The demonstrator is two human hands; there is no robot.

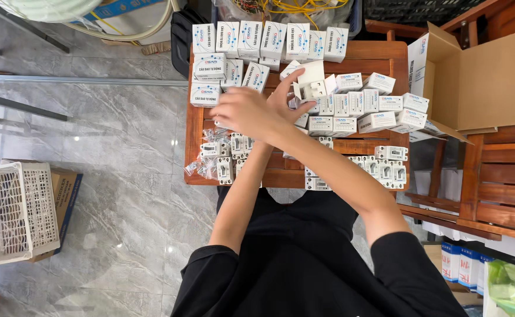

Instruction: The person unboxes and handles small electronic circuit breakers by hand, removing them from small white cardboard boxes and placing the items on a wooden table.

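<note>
My arms are crossed over a small wooden table (381, 56). My right hand (242, 111) reaches to the left, palm down, its fingertips over small clear plastic bags (204, 167) and beside a closed white-and-blue box (205, 94); what it grips is hidden. My left hand (289, 94) passes under the right forearm and its fingers hold an open white box (313, 79) with a white switch part inside. Several loose white switch units (386, 170) lie at the table's near edge.
Rows of closed small boxes (263, 38) fill the table's far side and middle (357, 105). An open cardboard carton (492, 82) sits on a wooden bench (504, 176) at right. A white plastic basket (10, 211) stands on the marble floor at left.
</note>
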